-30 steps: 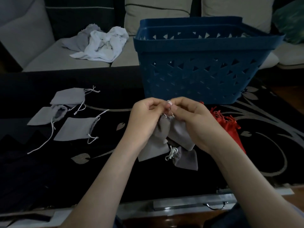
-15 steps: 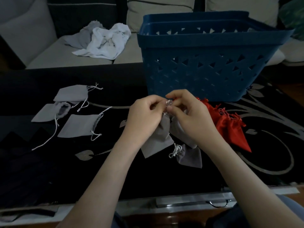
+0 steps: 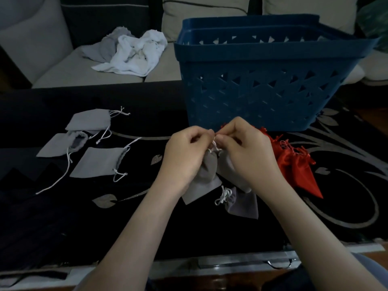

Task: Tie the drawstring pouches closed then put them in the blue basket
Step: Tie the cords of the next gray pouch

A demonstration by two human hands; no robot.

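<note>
Head: L hand (image 3: pixel 184 153) & R hand (image 3: pixel 248 153) grips pinch drawstring (image 3: pixel 215 145) of grey pouch (image 3: pixel 206 172), mouth up, axis near-far.

Shot from one wide-angle camera worn on the head, aimed forward and down across the dark table (image 3: pixel 147 227); framed close over the left hand (image 3: pixel 184 153) and right hand (image 3: pixel 248 153) pinching a grey pouch (image 3: pixel 206 172) mid-frame, blue basket (image 3: pixel 262 85) just beyond, sofa (image 3: pixel 63 66) along the top.

Blue basket (image 3: pixel 262 97) with triangle cutouts, grey pouches (image 3: pixel 98 162) on white cords, red satin pouches (image 3: pixel 298 171), and a black bench (image 3: pixel 136 217) cloth with silver leaf swirls.
</note>
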